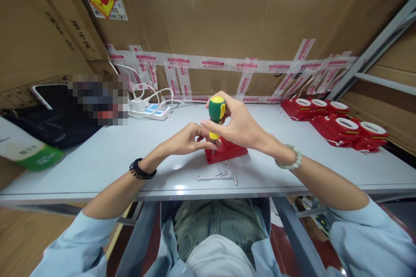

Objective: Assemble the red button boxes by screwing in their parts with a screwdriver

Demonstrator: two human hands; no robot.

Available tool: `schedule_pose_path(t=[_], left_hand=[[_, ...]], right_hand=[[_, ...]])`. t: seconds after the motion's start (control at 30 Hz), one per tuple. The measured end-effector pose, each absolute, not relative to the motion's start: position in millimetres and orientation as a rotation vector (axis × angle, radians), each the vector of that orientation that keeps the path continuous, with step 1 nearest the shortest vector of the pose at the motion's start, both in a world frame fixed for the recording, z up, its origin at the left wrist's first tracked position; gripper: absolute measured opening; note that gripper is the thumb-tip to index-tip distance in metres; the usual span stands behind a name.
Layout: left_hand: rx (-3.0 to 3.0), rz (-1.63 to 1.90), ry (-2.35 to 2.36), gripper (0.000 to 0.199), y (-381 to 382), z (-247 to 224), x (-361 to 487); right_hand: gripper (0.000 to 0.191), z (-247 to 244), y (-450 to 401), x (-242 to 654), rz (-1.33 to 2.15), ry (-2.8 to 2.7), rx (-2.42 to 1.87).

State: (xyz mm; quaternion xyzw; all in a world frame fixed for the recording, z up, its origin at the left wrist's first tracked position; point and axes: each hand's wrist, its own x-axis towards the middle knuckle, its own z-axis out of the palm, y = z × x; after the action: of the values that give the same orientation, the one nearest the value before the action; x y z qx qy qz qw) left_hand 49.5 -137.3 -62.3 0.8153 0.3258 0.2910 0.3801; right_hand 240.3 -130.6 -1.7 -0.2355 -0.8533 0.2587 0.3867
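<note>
My right hand (238,123) is closed around a green and yellow screwdriver (216,110), which stands upright over the left part of a red plastic piece (227,152). Beside the lower end of the screwdriver, my left hand (190,139) has its thumb and fingers pinched together at the red piece; what they grip is too small to make out. Small metal parts and a white strap (217,176) lie on the table just in front of the red piece.
Several red devices with white rings (347,124) stand at the right on the white table (130,173). A power strip (154,112) with cables is at the back left, near a phone (50,95), a black bag (69,132) and a green-white package (39,156). Cardboard lies behind.
</note>
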Motion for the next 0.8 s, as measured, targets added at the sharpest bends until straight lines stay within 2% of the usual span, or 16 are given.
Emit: schedule_pose_path(t=[0.17,0.37,0.63,0.8], left_hand=[[2.019,0.856,0.967,0.033,-134,-70,54],[2.127,0.723,0.845,0.034,-141,-60,51],[1.917,0.89,0.997,0.037,-136,-74,61],[2.063,0.804,0.885,0.033,-140,-66,56]], right_hand=[[0.027,-4,-132,240,0.706,-2.156,-0.623],[0.032,-8,-130,242,0.718,-2.135,-0.639],[0.033,-13,-127,242,0.75,-2.106,-0.664],[0.033,-14,-126,242,0.756,-2.107,-0.653]])
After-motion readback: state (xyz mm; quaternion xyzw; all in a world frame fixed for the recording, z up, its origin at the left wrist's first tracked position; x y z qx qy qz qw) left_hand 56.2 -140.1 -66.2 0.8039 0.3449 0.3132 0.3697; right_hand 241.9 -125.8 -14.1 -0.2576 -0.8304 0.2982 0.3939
